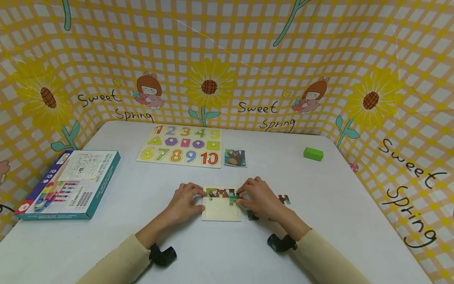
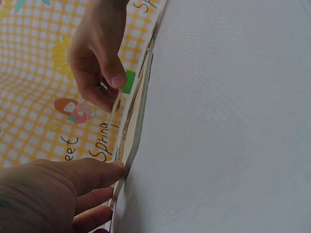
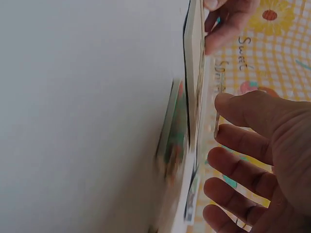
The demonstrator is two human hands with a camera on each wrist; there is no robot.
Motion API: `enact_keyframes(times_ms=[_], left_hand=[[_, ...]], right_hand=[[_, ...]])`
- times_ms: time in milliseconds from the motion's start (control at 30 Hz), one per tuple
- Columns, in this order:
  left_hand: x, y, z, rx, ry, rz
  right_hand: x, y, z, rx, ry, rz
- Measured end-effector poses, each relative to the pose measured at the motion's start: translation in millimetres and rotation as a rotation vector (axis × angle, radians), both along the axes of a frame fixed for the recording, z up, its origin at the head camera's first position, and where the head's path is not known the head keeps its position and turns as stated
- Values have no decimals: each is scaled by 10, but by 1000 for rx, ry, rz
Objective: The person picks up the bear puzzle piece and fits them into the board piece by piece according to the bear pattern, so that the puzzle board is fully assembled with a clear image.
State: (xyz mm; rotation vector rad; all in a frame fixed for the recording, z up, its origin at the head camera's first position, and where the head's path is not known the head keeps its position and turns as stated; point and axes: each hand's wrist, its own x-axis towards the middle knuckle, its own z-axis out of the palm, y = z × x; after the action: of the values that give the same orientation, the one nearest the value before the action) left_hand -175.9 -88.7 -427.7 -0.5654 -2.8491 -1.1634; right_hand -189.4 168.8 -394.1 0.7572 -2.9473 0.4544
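A square wooden puzzle board [image 1: 221, 211] lies at the table's middle, with bear-picture pieces [image 1: 221, 193] along its far side and bare wood nearer. My left hand [image 1: 184, 202] rests at the board's left edge, thumb and forefinger spread apart and touching it. Over the board's right side, my right hand [image 1: 260, 197] pinches a thin puzzle piece [image 3: 218, 114] between thumb and forefinger. The left wrist view shows this piece edge-on, raised above the board. Loose puzzle pieces [image 1: 283, 198] lie right of the board, partly hidden under the right hand.
Behind the board are a number-and-shape puzzle [image 1: 181, 146] and a small bear picture card [image 1: 235, 158]. A green block [image 1: 313, 154] sits far right. A flat toy box [image 1: 71, 185] lies at the left. Checked cloth [image 1: 227, 51] rises around the table.
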Motion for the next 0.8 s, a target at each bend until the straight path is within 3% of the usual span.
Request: enact_keyframes(times_ms=[800], left_hand=[[-5,-8,-1,-13,17,-6]], right_hand=[[-38,-500,-39,10,-2,151]])
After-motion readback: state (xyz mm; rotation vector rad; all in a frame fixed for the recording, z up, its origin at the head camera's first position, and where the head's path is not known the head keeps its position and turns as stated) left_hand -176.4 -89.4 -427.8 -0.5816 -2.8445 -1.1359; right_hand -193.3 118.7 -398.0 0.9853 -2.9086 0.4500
